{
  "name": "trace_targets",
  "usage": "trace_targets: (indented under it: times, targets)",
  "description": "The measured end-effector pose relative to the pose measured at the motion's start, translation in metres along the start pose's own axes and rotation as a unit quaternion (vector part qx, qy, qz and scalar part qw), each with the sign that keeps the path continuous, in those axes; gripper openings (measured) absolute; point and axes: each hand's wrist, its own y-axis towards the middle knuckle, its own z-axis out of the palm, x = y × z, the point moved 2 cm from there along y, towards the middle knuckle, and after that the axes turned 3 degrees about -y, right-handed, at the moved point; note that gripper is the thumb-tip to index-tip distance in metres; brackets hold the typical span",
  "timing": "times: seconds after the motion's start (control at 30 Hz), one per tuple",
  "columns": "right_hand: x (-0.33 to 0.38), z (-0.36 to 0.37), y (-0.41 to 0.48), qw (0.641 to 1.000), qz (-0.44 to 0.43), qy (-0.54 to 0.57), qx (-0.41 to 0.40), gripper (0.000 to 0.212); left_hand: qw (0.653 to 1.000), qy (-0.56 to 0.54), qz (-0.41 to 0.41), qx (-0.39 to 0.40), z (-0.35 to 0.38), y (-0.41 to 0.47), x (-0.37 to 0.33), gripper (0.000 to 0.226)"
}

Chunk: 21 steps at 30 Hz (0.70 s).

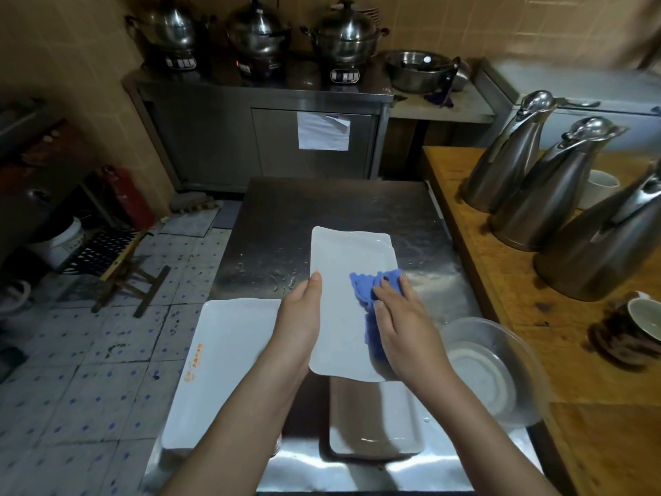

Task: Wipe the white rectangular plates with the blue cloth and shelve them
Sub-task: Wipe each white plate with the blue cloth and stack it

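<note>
A white rectangular plate [348,266] is held over the steel table [286,216]. My left hand [300,316] grips its left edge, thumb on top. My right hand [404,323] presses the blue cloth [368,284] flat against the plate's right side. Another white plate [372,424] lies on the table underneath, near the front. A third white plate [221,370], with an orange mark on its rim, sits at the front left, overhanging the table's edge.
A clear bowl [500,370] with a dish inside stands at the right. Three steel jugs [543,195] and cups stand on the wooden counter [465,216]. Pots sit on a steel cabinet [257,137] behind. A wooden stool [128,281] stands on the tiled floor.
</note>
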Motion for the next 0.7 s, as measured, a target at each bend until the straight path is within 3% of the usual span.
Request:
trace_targets:
  times: [0.1,0.4,0.53,0.7]
  targets:
    - [-0.004,0.000,-0.005,0.991,0.073,0.114,-0.002,0.030,1.000,-0.005,-0.003,0.003,-0.002,0.000,0.003,0.034]
    - [-0.015,0.003,0.003,0.975,0.160,0.151,-0.030,0.051,1.000,-0.021,0.004,0.017,0.003,-0.005,0.017,0.030]
    - [-0.024,0.008,0.006,0.955,0.208,0.212,0.002,0.017,1.000,-0.019,0.009,0.011,-0.002,-0.007,0.020,0.031]
    - [-0.018,0.008,0.001,0.950,0.207,0.231,-0.048,0.011,1.000,-0.017,0.016,0.004,-0.005,-0.011,0.023,0.030]
